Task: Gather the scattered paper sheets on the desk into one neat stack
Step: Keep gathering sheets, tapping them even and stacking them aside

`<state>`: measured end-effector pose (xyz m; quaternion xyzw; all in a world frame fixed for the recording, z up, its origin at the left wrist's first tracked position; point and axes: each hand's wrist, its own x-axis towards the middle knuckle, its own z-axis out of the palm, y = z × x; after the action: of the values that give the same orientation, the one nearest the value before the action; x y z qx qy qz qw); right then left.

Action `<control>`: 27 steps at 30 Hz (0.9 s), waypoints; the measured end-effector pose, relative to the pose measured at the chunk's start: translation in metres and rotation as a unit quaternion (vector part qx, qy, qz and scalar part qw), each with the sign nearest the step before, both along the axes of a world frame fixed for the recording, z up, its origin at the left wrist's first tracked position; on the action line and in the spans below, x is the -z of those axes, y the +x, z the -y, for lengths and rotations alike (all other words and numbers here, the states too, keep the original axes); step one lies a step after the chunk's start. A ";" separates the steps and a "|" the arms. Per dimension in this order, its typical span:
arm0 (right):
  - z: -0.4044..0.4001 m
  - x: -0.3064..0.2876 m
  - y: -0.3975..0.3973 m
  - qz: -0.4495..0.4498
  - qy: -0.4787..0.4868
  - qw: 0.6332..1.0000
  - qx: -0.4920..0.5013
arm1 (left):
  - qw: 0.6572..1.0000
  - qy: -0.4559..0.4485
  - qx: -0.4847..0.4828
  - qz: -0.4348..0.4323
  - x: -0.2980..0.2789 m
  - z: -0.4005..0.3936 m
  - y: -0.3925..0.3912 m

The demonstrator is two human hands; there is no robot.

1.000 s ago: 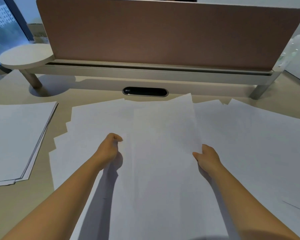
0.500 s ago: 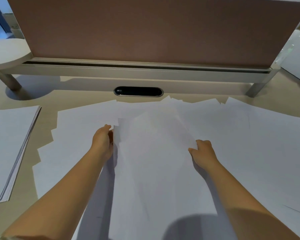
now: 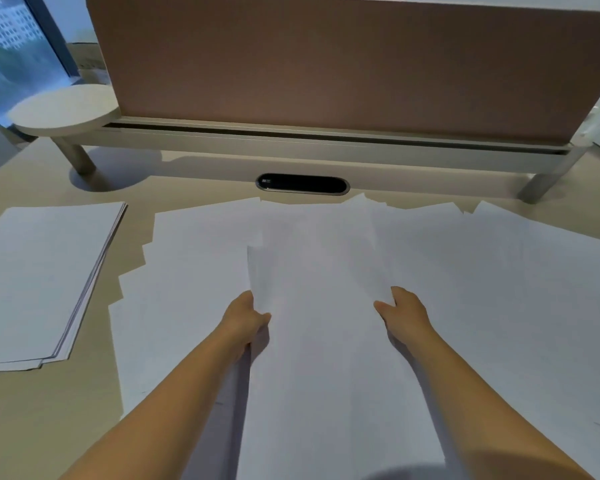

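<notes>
Roughly midway, judging by the layout: one fairly tidy stack (image 3: 45, 278) already set down well to the left of the cable slot (image 3: 302, 184) in the desk (image 3: 32, 427), edges nearly flush apart from a little stepping at the near corner. Still loose, just in front of that slot and spreading far to its right: a wide fan of overlapping sheets (image 3: 499, 289), corners jutting out along the left side like saw teeth. On top of the fan, directly in front of the slot, a sheet or thin bundle (image 3: 323, 323) gripped on both long edges. Left hand (image 3: 245, 317) curled closed on the left edge, thumb over the top, fingers tucked under and hidden. Right hand (image 3: 404, 311) likewise pinched shut on the right edge, thumb pointing inward across the paper. Long axis of the held paper running from the near edge of the desk toward the slot, far end leaning slightly left, left edge lifted and a little curled. Impossible to count the sheets in the grip. Left to do, most likely: squaring this bundle, collecting the fan to the right, and joining everything with the stack on the left.
</notes>
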<state>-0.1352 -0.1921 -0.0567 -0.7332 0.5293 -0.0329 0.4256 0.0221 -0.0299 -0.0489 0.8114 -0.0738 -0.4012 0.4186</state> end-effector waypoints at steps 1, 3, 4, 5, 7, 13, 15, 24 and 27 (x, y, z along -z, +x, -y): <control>-0.001 -0.002 -0.003 0.004 -0.009 1.000 0.014 | 0.999 0.000 -0.010 0.035 0.000 0.000 -0.001; 0.001 -0.005 -0.011 -0.018 -0.058 0.997 0.043 | 0.994 0.015 -0.028 0.108 0.001 -0.004 0.002; 0.003 -0.006 -0.017 -0.056 -0.081 0.994 0.056 | 0.991 0.021 -0.039 0.129 0.000 -0.006 0.007; 0.005 -0.008 -0.024 -0.095 -0.100 0.988 0.067 | 0.988 0.027 -0.050 0.145 -0.001 -0.008 0.011; 0.008 -0.011 -0.038 -0.148 -0.103 0.980 0.084 | 0.986 0.042 -0.055 0.154 -0.003 -0.011 0.015; 0.003 -0.011 -0.052 -0.129 -0.034 0.985 0.107 | 0.995 0.035 -0.033 0.092 -0.001 -0.004 -0.001; 0.000 -0.010 -0.047 -0.097 0.001 0.991 0.095 | 0.998 0.010 -0.021 0.066 -0.001 -0.001 -0.010; -0.017 -0.016 -0.030 0.129 0.146 0.978 0.069 | 0.996 -0.071 0.059 -0.013 0.000 0.002 -0.023; -0.015 -0.015 -0.024 0.147 0.126 0.976 0.098 | 0.996 -0.077 0.037 0.011 0.003 -0.001 -0.021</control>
<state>-0.1595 -0.1774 -0.0422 -0.6053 0.5302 -0.1156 0.5823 0.0014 -0.0288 -0.0514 0.7782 -0.1387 -0.4001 0.4637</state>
